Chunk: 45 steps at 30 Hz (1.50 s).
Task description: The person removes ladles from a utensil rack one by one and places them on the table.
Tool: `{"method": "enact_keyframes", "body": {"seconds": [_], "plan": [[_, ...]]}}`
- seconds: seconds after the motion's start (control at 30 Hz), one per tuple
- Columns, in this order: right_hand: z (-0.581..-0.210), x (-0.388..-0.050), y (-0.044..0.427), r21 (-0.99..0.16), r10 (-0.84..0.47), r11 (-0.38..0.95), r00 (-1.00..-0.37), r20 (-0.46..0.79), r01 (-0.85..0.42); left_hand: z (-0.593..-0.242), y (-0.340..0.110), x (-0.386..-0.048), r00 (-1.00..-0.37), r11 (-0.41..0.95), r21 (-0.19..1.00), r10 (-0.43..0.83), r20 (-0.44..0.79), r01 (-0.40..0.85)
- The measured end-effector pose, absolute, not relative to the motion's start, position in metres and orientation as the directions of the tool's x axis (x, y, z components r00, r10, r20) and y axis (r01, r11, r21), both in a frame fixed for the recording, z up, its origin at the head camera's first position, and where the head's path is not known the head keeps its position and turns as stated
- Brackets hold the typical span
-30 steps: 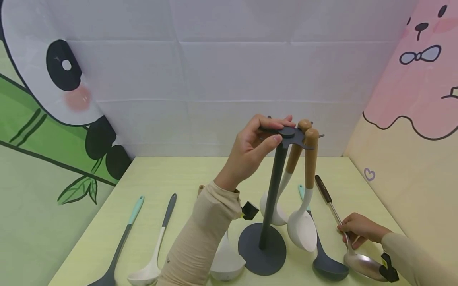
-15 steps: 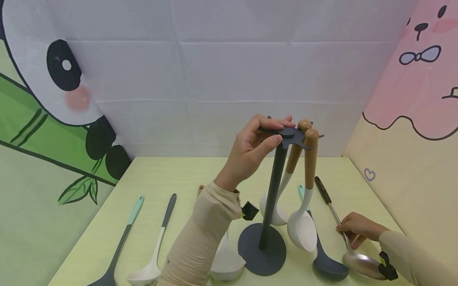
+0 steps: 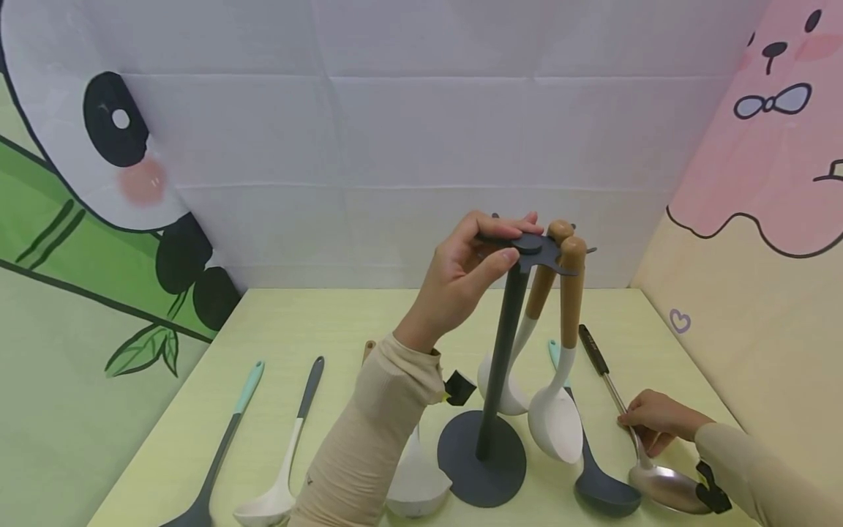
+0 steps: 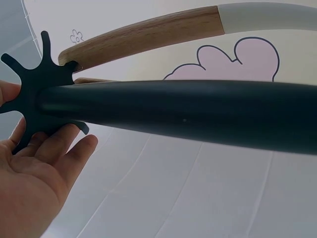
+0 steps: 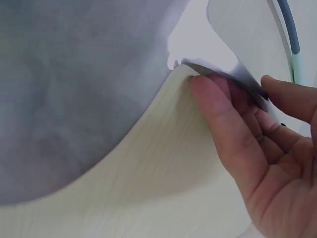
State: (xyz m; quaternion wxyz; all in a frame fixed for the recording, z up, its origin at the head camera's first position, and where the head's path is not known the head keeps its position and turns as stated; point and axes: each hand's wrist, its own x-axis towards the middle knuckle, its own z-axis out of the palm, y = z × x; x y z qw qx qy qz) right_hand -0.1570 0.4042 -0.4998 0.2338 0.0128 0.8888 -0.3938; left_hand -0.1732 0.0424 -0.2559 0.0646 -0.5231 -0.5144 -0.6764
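Note:
My left hand (image 3: 457,278) grips the slotted top of a dark utensil stand (image 3: 503,351), thumb and fingers around the hub and prongs, as the left wrist view also shows. From the stand's right side hang a white ladle (image 3: 506,388) and a white spoon (image 3: 556,424), both with wooden handles. At the right, my right hand (image 3: 661,419) pinches the neck of a metal serving spoon (image 3: 668,487) with a dark brown handle. In the right wrist view the spoon's big bowl (image 5: 74,99) fills the upper left; the fingers curl under its neck, thumb on top.
A dark ladle (image 3: 606,494) with a mint handle end lies between stand and metal spoon. Left of the stand lie a white utensil (image 3: 416,487) partly behind my left sleeve, a white-headed utensil (image 3: 270,503) with a grey handle, and a dark one (image 3: 214,468) with mint handle end.
My right hand and the metal serving spoon have shifted very slightly left. The left hand, the stand and its hanging utensils hold still.

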Motion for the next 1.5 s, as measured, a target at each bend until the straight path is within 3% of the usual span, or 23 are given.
{"method": "enact_keyframes", "body": {"seconds": [0.2, 0.7, 0.9, 1.07, 1.27, 1.5], "plan": [[-0.494, -0.158, 0.405, -0.657, -0.122, 0.727, -0.904, -0.410, 0.200, -0.255, 0.043, -0.174, -0.440, -0.453, 0.623, 0.449, 0.778, 0.638], [-0.469, -0.162, 0.410, -0.730, -0.132, 0.669, -0.944, -0.304, 0.141, -0.257, 0.047, -0.172, -0.477, -0.407, 0.622, 0.406, 0.779, 0.669], [-0.439, -0.155, 0.386, -0.835, -0.146, 0.550, -0.982, -0.117, 0.017, -0.259, 0.047, -0.169, -0.495, -0.381, 0.609, 0.360, 0.791, 0.696], [-0.411, -0.142, 0.356, -0.899, -0.129, 0.404, -0.984, 0.124, -0.167, -0.260, 0.047, -0.164, -0.512, -0.329, 0.595, 0.310, 0.802, 0.733], [-0.392, -0.127, 0.322, -0.888, -0.179, 0.167, -0.899, 0.400, -0.429, -0.263, 0.049, -0.157, -0.544, -0.235, 0.581, 0.204, 0.814, 0.780], [-0.388, -0.116, 0.291, -0.832, -0.277, 0.014, -0.801, 0.530, -0.555, -0.269, 0.053, -0.151, -0.519, -0.212, 0.537, 0.137, 0.844, 0.817]]}}
